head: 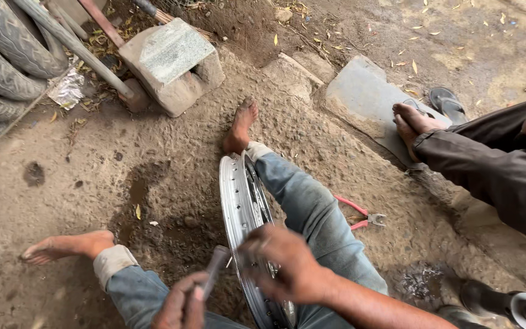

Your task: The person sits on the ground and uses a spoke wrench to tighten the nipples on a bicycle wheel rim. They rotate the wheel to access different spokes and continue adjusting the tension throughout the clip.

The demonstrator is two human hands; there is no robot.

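A shiny metal wheel rim (237,201) with spokes stands upright on the dirt between my legs, leaning against my right leg in blue jeans. My right hand (284,262) rests on the rim's edge, fingers pinched around a small part at a spoke hole. My left hand (181,304), low in the view, grips a slim grey metal tool (215,268) whose tip points at the rim. Both my bare feet rest on the ground.
Red-handled pliers (357,214) lie on the dirt right of my knee. A concrete block (171,61), long bars and stacked tyres (1,67) sit at the upper left. Another person's legs in dark trousers (494,164) and bare feet reach in from the right, beside a sandal (448,102).
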